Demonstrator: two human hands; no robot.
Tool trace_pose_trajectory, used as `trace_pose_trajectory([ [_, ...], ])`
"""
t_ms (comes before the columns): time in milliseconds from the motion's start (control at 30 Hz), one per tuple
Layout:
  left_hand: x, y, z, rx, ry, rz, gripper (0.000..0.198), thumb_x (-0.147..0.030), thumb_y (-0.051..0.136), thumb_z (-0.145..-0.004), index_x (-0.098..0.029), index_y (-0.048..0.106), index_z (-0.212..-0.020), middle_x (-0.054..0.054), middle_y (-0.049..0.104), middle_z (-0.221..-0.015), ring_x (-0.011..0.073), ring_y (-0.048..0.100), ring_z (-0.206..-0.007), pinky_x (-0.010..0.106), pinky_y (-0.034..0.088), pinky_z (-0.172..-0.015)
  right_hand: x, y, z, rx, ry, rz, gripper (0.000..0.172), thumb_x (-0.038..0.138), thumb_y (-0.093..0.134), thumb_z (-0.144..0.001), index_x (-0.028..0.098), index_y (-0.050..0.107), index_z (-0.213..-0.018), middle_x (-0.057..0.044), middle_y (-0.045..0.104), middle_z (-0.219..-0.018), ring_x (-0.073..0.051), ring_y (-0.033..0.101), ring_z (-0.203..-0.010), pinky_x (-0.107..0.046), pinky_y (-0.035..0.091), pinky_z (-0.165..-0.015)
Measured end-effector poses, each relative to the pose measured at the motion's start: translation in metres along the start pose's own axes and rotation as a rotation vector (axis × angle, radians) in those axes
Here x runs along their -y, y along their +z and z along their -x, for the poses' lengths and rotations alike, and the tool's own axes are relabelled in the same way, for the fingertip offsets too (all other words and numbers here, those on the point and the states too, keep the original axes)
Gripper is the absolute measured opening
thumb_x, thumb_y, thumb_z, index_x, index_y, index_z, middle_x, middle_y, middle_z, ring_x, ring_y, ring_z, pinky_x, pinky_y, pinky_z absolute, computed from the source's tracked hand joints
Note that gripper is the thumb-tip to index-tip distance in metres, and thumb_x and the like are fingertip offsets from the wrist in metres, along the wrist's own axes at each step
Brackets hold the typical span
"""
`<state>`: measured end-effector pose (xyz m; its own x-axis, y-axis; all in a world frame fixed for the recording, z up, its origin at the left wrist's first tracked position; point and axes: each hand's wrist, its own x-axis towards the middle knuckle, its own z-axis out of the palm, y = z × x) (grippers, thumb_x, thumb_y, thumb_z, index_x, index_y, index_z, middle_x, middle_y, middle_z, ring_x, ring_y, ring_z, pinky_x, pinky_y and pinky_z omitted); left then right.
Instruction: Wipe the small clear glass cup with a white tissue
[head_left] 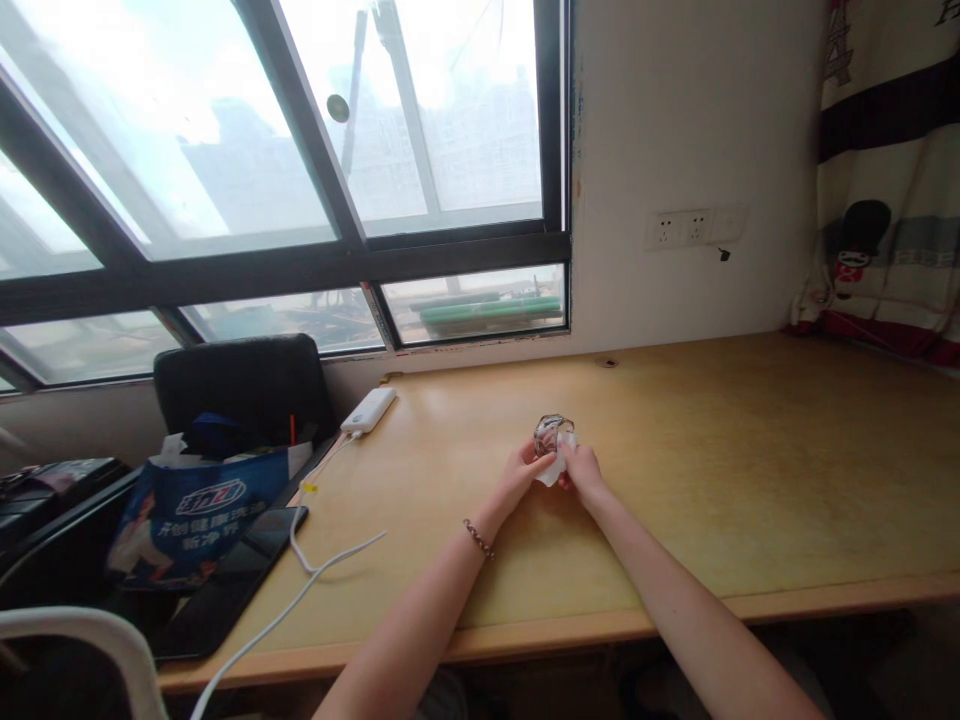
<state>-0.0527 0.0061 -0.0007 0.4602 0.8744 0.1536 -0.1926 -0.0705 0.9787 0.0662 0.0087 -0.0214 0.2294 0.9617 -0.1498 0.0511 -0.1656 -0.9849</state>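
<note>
Above the wooden table, my left hand is closed around a small clear, glass-like cup with a shiny, dark-edged rim. My right hand pinches a white tissue against the cup's right side and front. The tissue hangs down between both hands and hides part of the cup. A beaded bracelet circles my left wrist.
At the table's left edge lie a white power bank and a white cable. Beyond that edge are a blue printed bag, a black chair and a dark flat panel. Windows and a wall with sockets stand behind.
</note>
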Motion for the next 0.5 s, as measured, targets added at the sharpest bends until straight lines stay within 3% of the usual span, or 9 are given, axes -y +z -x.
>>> trace_pose_trajectory([
  [100,0.006,-0.003,-0.001,-0.028,-0.015,0.052,0.05,-0.042,0.062,-0.069,-0.012,0.054,-0.108,0.009,0.063,-0.084,0.0169,0.059,-0.063,0.027,0.046,-0.061,0.001,0.0,-0.001,0.097,-0.002,-0.061,0.026,0.035,0.047,-0.076,0.014,0.059,-0.066,0.0,0.052,-0.039,-0.011,0.045,-0.03,-0.02,0.033,-0.032],
  [167,0.01,-0.004,-0.002,-0.034,-0.022,0.083,0.05,-0.045,0.06,-0.07,-0.011,0.054,-0.106,0.009,0.064,-0.08,0.0168,0.059,-0.061,0.028,0.046,-0.06,0.003,-0.003,-0.004,0.106,-0.031,0.038,0.027,0.036,0.049,-0.075,0.015,0.058,-0.061,-0.001,0.052,-0.037,-0.012,0.046,-0.032,-0.021,0.035,-0.034],
  [267,0.016,-0.004,-0.006,-0.047,-0.035,0.123,0.049,-0.05,0.054,-0.073,-0.01,0.057,-0.1,0.009,0.064,-0.077,0.0174,0.059,-0.061,0.028,0.046,-0.061,0.008,-0.008,-0.007,-0.036,-0.19,0.285,0.029,0.037,0.048,-0.076,0.017,0.057,-0.057,-0.004,0.055,-0.042,-0.016,0.054,-0.044,-0.022,0.039,-0.043],
  [367,0.018,-0.005,-0.009,-0.058,-0.015,0.178,0.051,-0.054,0.05,-0.073,-0.012,0.058,-0.099,0.012,0.063,-0.09,0.0203,0.06,-0.078,0.03,0.046,-0.072,0.011,-0.01,-0.004,-0.221,-0.412,0.461,0.025,0.034,0.042,-0.081,0.016,0.059,-0.076,-0.009,0.064,-0.064,-0.018,0.059,-0.062,-0.023,0.041,-0.055],
  [500,0.02,-0.009,-0.012,-0.098,-0.011,0.279,0.061,-0.064,0.043,-0.071,-0.014,0.057,-0.103,0.013,0.061,-0.099,0.0213,0.057,-0.091,0.03,0.044,-0.08,0.011,-0.009,0.007,-0.222,-0.516,0.579,0.023,0.028,0.039,-0.083,0.014,0.054,-0.093,-0.01,0.063,-0.072,-0.019,0.059,-0.065,-0.025,0.04,-0.059],
])
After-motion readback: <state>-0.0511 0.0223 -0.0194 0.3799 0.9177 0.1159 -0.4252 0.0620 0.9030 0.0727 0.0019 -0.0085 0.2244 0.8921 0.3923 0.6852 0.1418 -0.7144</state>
